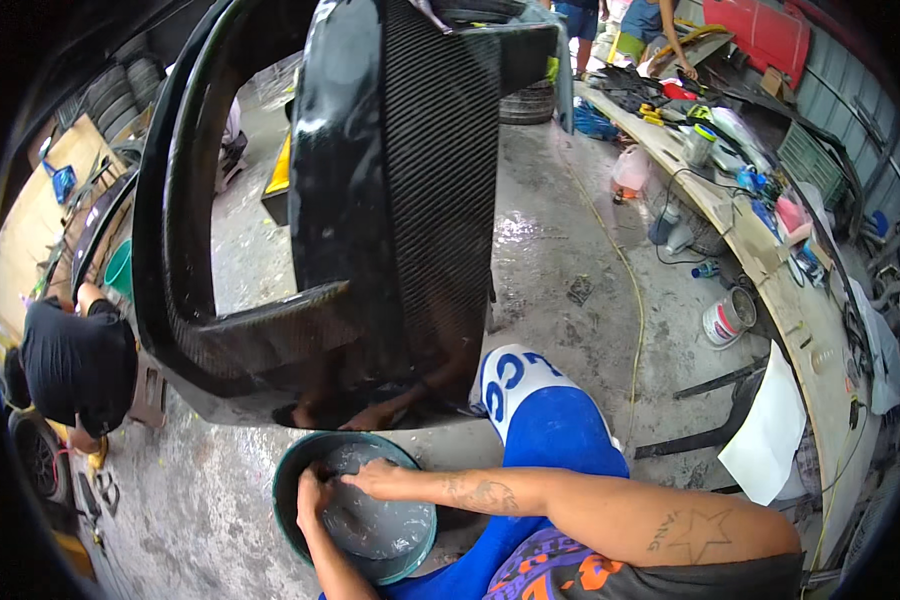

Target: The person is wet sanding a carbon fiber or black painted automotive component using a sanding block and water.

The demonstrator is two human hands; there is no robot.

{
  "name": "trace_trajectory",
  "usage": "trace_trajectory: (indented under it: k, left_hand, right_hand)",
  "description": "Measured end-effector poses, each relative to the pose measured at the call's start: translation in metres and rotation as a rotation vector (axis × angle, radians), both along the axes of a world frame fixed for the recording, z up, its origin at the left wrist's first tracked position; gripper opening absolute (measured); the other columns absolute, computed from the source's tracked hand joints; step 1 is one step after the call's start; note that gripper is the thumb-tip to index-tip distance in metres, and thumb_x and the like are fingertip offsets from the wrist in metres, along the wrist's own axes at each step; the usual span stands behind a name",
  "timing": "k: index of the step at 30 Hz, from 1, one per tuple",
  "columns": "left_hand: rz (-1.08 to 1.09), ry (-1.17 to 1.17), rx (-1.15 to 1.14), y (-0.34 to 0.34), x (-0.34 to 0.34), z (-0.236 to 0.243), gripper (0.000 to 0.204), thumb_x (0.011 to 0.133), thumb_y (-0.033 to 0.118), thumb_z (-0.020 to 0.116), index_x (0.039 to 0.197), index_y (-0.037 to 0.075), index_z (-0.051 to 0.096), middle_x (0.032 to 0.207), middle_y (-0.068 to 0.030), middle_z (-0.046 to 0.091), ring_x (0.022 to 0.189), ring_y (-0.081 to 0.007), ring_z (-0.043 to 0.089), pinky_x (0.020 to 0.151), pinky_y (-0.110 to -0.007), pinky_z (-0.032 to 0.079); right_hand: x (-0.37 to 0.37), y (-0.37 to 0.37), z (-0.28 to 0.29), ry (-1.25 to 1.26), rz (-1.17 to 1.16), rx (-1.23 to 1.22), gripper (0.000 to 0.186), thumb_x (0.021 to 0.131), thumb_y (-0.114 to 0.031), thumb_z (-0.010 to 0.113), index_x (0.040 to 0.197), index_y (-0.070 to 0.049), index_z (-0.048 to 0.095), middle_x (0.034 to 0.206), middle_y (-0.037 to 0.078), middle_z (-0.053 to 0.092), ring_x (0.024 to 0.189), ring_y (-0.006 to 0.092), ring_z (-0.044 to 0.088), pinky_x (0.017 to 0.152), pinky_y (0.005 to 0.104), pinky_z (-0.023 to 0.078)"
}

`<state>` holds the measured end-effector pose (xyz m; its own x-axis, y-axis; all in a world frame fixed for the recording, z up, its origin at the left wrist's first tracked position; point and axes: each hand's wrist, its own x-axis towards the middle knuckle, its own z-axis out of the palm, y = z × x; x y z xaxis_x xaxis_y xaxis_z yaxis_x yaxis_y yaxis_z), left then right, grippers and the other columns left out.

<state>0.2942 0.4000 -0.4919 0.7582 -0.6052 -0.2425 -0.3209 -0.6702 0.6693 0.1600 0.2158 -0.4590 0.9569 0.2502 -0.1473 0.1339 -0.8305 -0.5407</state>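
Both of my hands are inside the rim of a dark green bucket (287, 500) of cloudy grey water (402, 528). My left hand (312, 493) is at the left side, its fingers curled in and partly hidden. Reaching across from the right, my right hand (375, 479) has its fingers bent together close to the left one; whatever they grip is too small or hidden to name. Just beyond the bucket stands a large glossy black carbon-fibre panel (440, 200), shaped like a car bumper, with a big opening on its left. Its lower edge is close to the bucket.
My blue-clad leg (560, 425) is beside the bucket. At right, a long cluttered workbench (740, 215) runs back, with a paint can (730, 318) and a white sheet (767, 430) nearby. A person in black (80, 355) bends at the left; others stand at the back.
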Motion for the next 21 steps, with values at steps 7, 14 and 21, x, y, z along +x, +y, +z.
trace_trajectory:
  k: [7,14,21]
  left_hand:
    - [-0.07,-0.093,-0.026,-0.002,-0.012,0.006,0.02,0.069,-0.007,0.073,0.089,-0.003,0.07,0.086,-0.0163,0.073,0.081,-0.0246,0.07,0.077,-0.037,0.055]
    - [-0.138,0.015,-0.191,-0.008,-0.001,-0.006,0.018,0.066,-0.01,0.074,0.08,-0.004,0.064,0.075,-0.0099,0.065,0.072,-0.0178,0.062,0.07,-0.033,0.052]
    - [-0.06,0.104,-0.232,-0.011,0.0,-0.012,0.019,0.067,-0.009,0.077,0.081,-0.003,0.066,0.077,-0.0092,0.068,0.072,-0.0164,0.066,0.07,-0.031,0.053]
  right_hand:
    - [-0.051,-0.015,0.03,-0.088,0.058,0.003,0.057,0.087,-0.011,0.063,0.143,-0.015,0.053,0.113,0.026,0.065,0.095,0.0432,0.069,0.08,0.0522,0.057]
    - [-0.051,-0.017,0.032,-0.161,0.012,0.063,0.053,0.089,-0.012,0.061,0.141,-0.009,0.056,0.11,0.023,0.066,0.088,0.0393,0.067,0.078,0.0479,0.049]
    - [-0.052,-0.014,0.023,-0.09,0.01,0.081,0.048,0.091,-0.019,0.063,0.136,-0.002,0.059,0.107,0.021,0.068,0.105,0.0385,0.064,0.088,0.051,0.047]
